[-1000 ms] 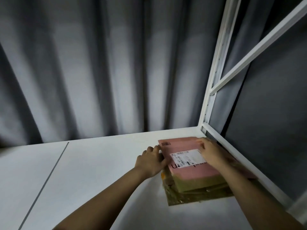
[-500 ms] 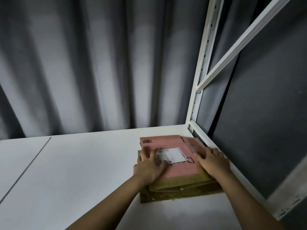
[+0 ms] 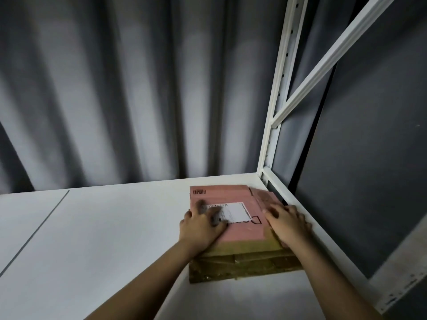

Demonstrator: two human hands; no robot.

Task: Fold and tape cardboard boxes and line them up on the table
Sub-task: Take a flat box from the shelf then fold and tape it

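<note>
Palms of left hand (image 3: pixel 200 227) and right hand (image 3: pixel 287 224) flat on pink box (image 3: pixel 240 229).

A grey curtain (image 3: pixel 129 88) hangs in deep vertical folds across the whole back of the view, lit unevenly so that the crests of the folds read pale and the troughs dark. In front of it lies a white table (image 3: pixel 104 239), its surface divided by a thin dark seam (image 3: pixel 34 232) running diagonally at the left. At the right rear corner of the table stands a white metal upright (image 3: pixel 280 88) with a row of holes, joined by a white diagonal brace (image 3: pixel 335 56). A white rail (image 3: pixel 323 239) runs along the right edge. Behind the frame is a dark grey panel (image 3: pixel 369 169). Lighting is dim.
</note>
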